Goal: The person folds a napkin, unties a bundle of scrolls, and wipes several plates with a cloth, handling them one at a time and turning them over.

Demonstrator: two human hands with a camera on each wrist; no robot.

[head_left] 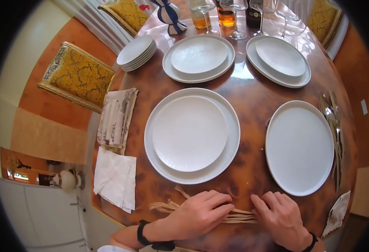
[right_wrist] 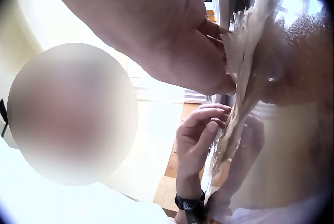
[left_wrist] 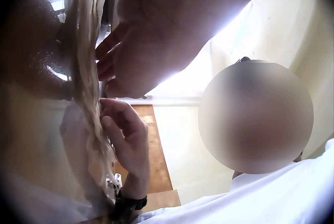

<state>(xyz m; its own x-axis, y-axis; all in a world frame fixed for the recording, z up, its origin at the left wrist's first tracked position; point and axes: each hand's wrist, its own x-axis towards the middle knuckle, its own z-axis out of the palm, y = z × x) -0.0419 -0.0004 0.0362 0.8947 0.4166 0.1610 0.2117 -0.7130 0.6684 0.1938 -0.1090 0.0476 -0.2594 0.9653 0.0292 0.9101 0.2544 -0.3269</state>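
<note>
A loose bundle of beige, raffia-like strands (head_left: 240, 217) lies along the table's near edge, its frayed end (head_left: 163, 206) to the left. My left hand (head_left: 201, 213) bends over the middle of the bundle, thumb and fingers pinching the strands. At the other end, my right hand (head_left: 280, 214) holds them with curled fingers, a short gap from the left. The left wrist view has the strands (left_wrist: 87, 52) stretched along the glossy tabletop beside both hands. In the right wrist view the frayed end (right_wrist: 237, 52) shows beside the right hand (right_wrist: 172, 36); its fingertips are partly hidden.
Stacked plates (head_left: 190, 134) stand just beyond the hands, with an oval plate (head_left: 300, 147) and cutlery (head_left: 335, 126) to the right. White napkins (head_left: 115, 176) and patterned cloths (head_left: 119, 117) lie left. Wine glasses (head_left: 237, 21), bottles (head_left: 226, 16) and more plates (head_left: 136, 54) stand farther back.
</note>
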